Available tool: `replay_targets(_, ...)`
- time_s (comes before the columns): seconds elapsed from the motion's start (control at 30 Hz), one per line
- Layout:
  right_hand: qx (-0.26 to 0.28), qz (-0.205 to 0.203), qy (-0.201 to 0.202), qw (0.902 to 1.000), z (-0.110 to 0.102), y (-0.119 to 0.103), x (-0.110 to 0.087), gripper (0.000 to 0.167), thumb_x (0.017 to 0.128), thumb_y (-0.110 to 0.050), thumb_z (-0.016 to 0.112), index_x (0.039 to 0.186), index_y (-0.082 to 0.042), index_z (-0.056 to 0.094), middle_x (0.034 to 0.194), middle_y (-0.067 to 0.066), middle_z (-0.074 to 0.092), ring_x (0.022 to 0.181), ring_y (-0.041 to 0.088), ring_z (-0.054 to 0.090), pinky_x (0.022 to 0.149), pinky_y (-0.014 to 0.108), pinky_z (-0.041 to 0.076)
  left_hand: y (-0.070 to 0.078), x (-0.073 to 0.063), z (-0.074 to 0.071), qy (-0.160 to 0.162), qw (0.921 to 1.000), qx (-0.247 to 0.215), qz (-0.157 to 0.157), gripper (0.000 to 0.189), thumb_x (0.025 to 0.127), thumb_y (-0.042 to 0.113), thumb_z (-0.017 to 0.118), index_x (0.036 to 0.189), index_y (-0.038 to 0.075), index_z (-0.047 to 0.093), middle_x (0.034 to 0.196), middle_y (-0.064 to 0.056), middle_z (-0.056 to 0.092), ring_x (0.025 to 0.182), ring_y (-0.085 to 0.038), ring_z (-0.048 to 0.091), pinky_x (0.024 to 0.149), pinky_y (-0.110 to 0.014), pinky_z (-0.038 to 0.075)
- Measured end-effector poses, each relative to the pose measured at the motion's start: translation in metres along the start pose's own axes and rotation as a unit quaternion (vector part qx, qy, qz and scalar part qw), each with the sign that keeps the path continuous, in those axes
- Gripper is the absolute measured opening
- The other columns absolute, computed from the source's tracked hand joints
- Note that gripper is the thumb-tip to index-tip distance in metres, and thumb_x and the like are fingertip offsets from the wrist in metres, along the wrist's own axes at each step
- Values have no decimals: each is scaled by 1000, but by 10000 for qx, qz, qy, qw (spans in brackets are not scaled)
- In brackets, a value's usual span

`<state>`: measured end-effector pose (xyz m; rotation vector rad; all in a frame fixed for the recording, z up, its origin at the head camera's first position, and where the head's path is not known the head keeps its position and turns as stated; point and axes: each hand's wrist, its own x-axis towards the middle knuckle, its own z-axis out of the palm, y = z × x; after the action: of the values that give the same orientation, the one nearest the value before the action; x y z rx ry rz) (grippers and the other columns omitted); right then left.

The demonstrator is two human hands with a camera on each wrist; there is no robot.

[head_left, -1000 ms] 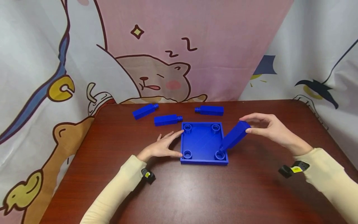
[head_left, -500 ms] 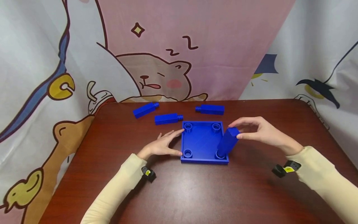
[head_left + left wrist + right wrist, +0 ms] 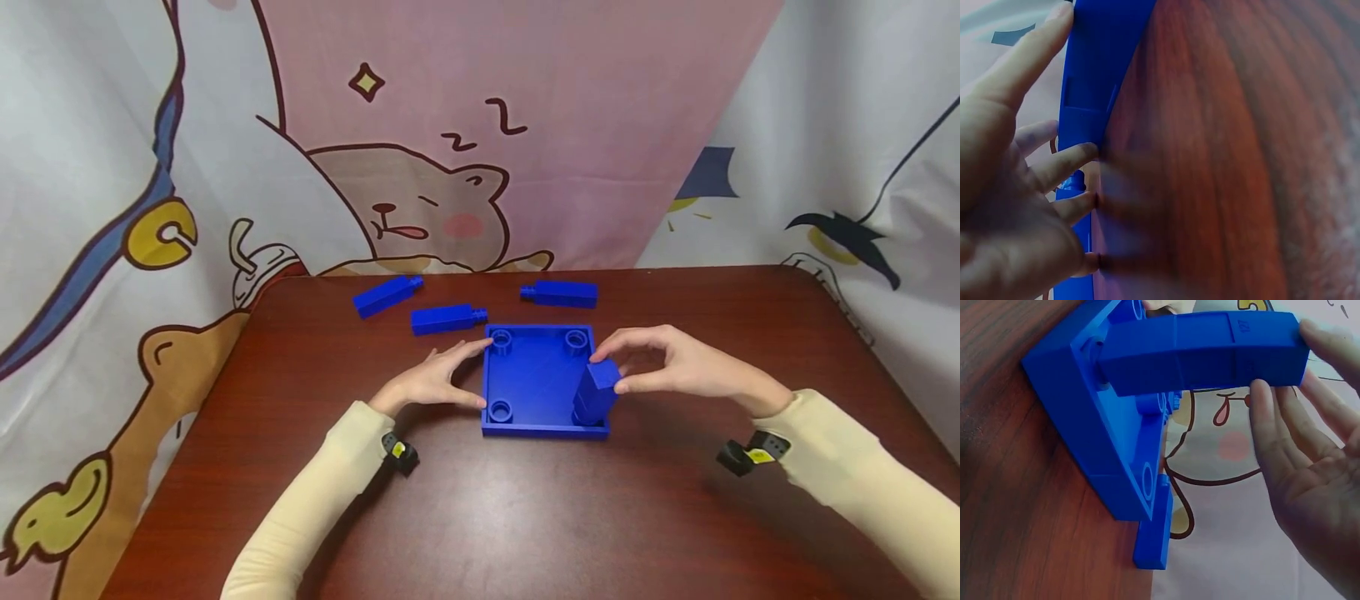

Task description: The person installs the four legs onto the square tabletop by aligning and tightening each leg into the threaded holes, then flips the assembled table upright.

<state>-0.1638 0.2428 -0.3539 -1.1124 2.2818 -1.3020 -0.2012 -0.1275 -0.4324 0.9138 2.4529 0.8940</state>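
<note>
A square blue tray-like base (image 3: pixel 536 375) with a ring socket near each corner lies on the table. In its near right socket stands a blue square leg (image 3: pixel 597 390), almost upright with a slight lean. My right hand (image 3: pixel 686 367) pinches the top of this leg between thumb and fingers; the right wrist view shows the leg (image 3: pixel 1204 353) meeting the socket, its threaded end hidden. Along the base's left side, my left hand (image 3: pixel 431 383) rests with fingers spread and extended, thumb and fingertips touching the wall. The left wrist view has these fingers (image 3: pixel 1063 165) against the blue side.
Three more blue legs with threaded ends lie behind the base: one at far left (image 3: pixel 386 297), one nearer the middle (image 3: pixel 442 320), and one at the right (image 3: pixel 562 294). A printed cartoon curtain (image 3: pixel 585 125) hangs at the back edge of the brown table (image 3: pixel 450 517).
My right hand has moved left and tipped the leg from a strong slant to nearly upright, its lower end at the near right socket. The left hand stays on the base.
</note>
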Motion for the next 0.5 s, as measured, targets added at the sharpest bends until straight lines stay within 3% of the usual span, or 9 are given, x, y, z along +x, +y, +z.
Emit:
replay_targets(0.17,254,119,-812,9963,-14,1,3,46,89,-6,70,133,-8,55,129,7,58,110,22,60,87,36,52,-2,-1,1,14,9997,-223,63,93,81,37,78,154,17,25,154,-7,32,144,-38,9,105,-68,1)
replay_targets(0.33,664,-96,-1717,9829,-31,-1,12,55,93,-1,60,145,-7,41,143,9,46,126,25,48,94,42,47,-5,-1,4,-13,9994,-336,62,92,82,36,77,155,18,23,156,-6,29,144,-37,6,106,-68,-2)
replay_targets(0.5,900,-306,-2177,9714,-34,0,21,52,95,4,54,144,-5,42,146,11,42,132,26,42,96,45,45,-5,-1,5,-68,9994,-353,13,93,83,36,77,155,19,22,156,-6,28,145,-35,3,106,-66,-3)
